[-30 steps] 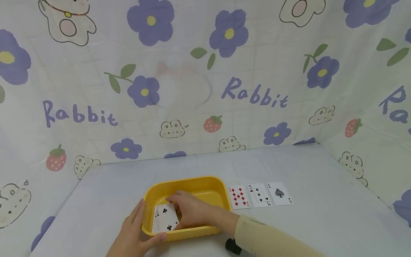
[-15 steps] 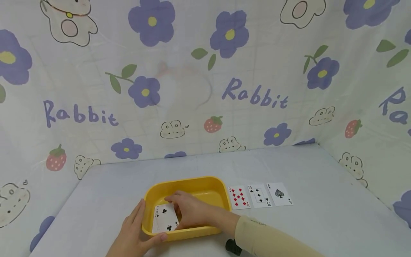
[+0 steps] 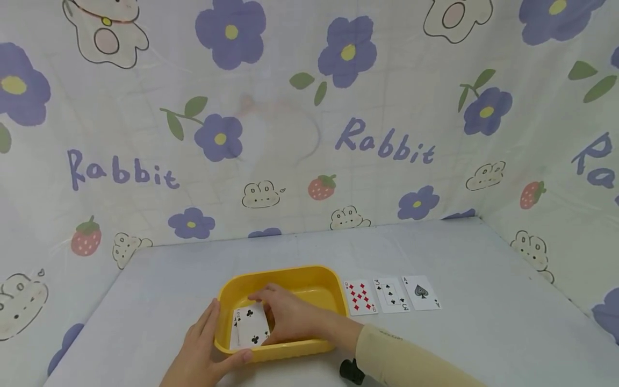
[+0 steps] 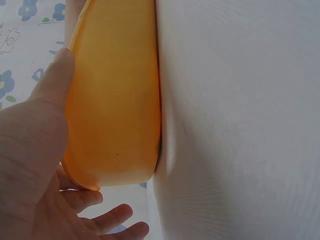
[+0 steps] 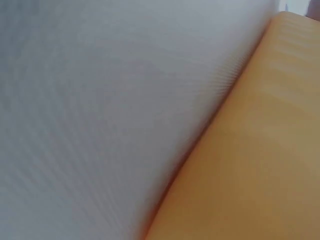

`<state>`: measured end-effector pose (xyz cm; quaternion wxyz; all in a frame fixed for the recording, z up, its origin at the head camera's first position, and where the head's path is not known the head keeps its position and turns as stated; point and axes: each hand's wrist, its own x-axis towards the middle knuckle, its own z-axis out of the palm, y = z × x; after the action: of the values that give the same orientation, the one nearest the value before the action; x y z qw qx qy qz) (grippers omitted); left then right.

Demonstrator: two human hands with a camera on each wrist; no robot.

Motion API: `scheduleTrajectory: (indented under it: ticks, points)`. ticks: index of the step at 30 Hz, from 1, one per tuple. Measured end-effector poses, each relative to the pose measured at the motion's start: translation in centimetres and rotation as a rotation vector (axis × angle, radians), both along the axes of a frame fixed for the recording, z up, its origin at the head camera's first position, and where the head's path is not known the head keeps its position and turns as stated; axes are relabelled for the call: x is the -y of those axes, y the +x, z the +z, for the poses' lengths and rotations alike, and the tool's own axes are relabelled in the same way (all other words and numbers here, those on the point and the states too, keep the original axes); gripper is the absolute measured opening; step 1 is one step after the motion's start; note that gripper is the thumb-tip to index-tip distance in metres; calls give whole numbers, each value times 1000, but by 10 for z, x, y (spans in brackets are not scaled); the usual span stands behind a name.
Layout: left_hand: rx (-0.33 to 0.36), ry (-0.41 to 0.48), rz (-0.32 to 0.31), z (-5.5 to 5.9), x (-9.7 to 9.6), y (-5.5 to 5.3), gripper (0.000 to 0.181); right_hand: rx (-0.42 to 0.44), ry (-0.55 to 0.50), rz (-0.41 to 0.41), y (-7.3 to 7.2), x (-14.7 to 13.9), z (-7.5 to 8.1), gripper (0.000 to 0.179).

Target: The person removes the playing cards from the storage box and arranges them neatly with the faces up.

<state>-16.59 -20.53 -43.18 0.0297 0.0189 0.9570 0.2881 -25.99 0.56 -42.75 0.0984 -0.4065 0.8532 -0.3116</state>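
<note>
A yellow plastic tray (image 3: pixel 309 349) sits on the table, with my left hand (image 3: pixel 200 346) gripping its left end, thumb on the near rim and fingers along the side. The left wrist view shows that left hand (image 4: pixel 45 130) around the corner, several fingers spread past the wall. Inside the tray at the left lies a two of clubs (image 3: pixel 256 325), with the edge of another card showing under its left side. My right hand (image 3: pixel 292 317) reaches in and holds the two of clubs by its right edge, thumb at the near corner. In the right wrist view only the tray wall (image 5: pixel 250 150) and table appear.
Right of the tray three cards lie face up in a row: a nine of diamonds (image 3: pixel 360 297), a three of clubs (image 3: pixel 390 295) and an ace of spades (image 3: pixel 422 293). A black object (image 3: pixel 351 371) shows below the right sleeve (image 3: pixel 401 355). Patterned curtain (image 3: pixel 290 161) encloses the table.
The two of clubs has shifted slightly, and more of the card under its left edge shows. Both hands and the tray stay nearly in place.
</note>
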Motion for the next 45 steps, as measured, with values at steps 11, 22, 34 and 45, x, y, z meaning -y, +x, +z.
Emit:
scheduleTrajectory:
  ticks: [11,22,34,45]
  points:
    - [28,-12,26,1,-2,1,132,42,-141,-112,5,-42,29,89]
    - [-9,-3,17,0,2,1,132,5,-217,-172,9,-144,67,89]
    - [-31,17,12,1,0,2,129,12,-102,-196,-11,-252,64,91]
    - [-44,20,19,-3,3,1,129,-23,-104,-328,-38,-346,45,89]
